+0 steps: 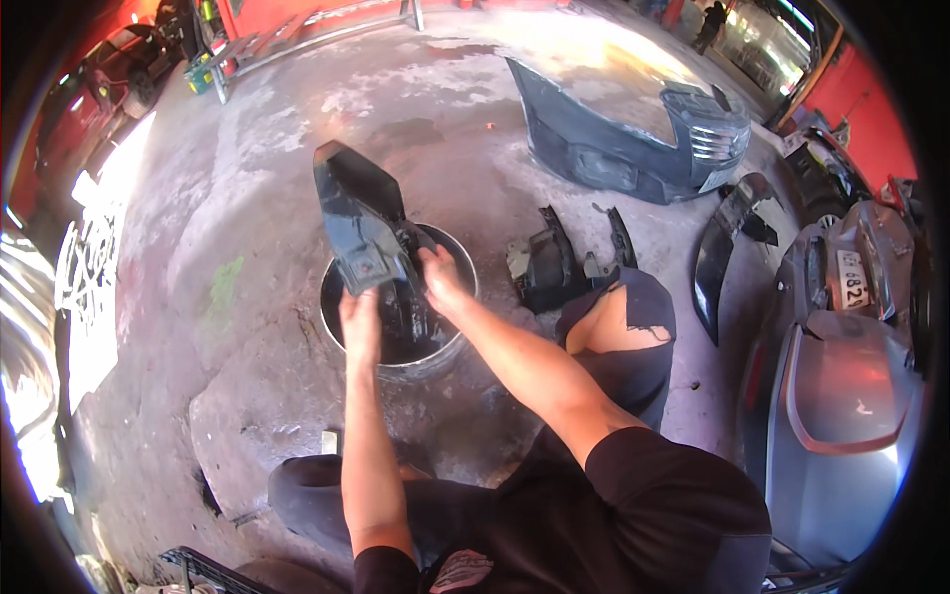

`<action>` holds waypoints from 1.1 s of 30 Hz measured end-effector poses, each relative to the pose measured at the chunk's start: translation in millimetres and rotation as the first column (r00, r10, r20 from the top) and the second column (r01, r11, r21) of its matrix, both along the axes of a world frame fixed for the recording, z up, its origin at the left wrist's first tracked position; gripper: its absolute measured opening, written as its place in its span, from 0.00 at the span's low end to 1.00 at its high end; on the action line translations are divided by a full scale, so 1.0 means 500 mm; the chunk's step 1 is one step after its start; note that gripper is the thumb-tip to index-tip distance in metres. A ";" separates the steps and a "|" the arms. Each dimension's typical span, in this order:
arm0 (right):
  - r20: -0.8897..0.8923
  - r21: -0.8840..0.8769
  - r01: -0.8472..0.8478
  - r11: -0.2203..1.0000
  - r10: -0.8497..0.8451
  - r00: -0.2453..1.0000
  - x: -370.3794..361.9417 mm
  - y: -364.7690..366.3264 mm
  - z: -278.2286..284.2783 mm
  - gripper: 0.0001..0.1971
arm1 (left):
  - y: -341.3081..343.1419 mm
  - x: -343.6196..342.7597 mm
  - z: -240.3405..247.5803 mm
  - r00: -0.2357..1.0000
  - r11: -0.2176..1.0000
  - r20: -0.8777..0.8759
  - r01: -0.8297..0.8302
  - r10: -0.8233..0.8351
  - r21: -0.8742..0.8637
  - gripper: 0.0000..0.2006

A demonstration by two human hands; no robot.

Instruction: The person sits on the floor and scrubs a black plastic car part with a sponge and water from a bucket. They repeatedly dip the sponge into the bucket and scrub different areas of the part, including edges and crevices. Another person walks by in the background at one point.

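A dark grey and black plastic car body part (pixel 358 233), angled and wet-looking, is tilted up over a round basin (pixel 416 372). My left hand (pixel 360 319) grips its lower edge from below. At the part's right side, my right hand (pixel 441 277) is closed on its black edge, with fingertips partly hidden. Inside the basin it is dark, and the part and my hands cover some of it. The basin stands on the stained concrete floor in front of my bent knees.
A dark grey car bumper (pixel 618 166) lies at the far right. Black plastic brackets (pixel 554 252) and a glossy curved trim piece (pixel 714 243) lie nearer. Silver car panels (pixel 841 396) are stacked at right. A metal frame (pixel 317 42) stands behind; a person (pixel 711 28) is far off.
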State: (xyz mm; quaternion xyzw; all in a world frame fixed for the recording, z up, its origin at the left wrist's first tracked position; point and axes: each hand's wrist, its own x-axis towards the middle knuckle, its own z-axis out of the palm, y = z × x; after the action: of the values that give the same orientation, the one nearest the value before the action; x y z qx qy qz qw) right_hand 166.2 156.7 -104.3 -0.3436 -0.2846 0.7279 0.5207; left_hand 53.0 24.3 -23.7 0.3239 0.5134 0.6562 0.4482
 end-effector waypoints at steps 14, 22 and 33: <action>0.307 0.128 -0.263 0.956 0.214 0.927 0.110 0.022 0.115 0.12 | 0.055 0.060 -0.101 0.995 0.982 -0.049 -0.098 0.091 -0.160 0.36; 0.862 0.433 -0.165 0.886 -0.354 0.362 0.146 -0.015 0.125 0.12 | 0.064 0.034 -0.090 0.768 0.963 -0.622 -0.257 0.149 -0.087 0.29; 0.990 0.135 -0.642 0.755 -0.136 0.048 0.125 -0.017 0.169 0.18 | 0.085 -0.045 -0.177 0.884 0.966 -0.433 -0.240 0.176 -0.098 0.30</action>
State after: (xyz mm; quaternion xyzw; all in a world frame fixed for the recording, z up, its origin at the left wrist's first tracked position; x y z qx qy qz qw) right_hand 228.9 148.4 -19.8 -0.5028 -0.8127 0.2699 0.1176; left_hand 30.4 66.6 -112.3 0.3662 0.6771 0.5752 0.2767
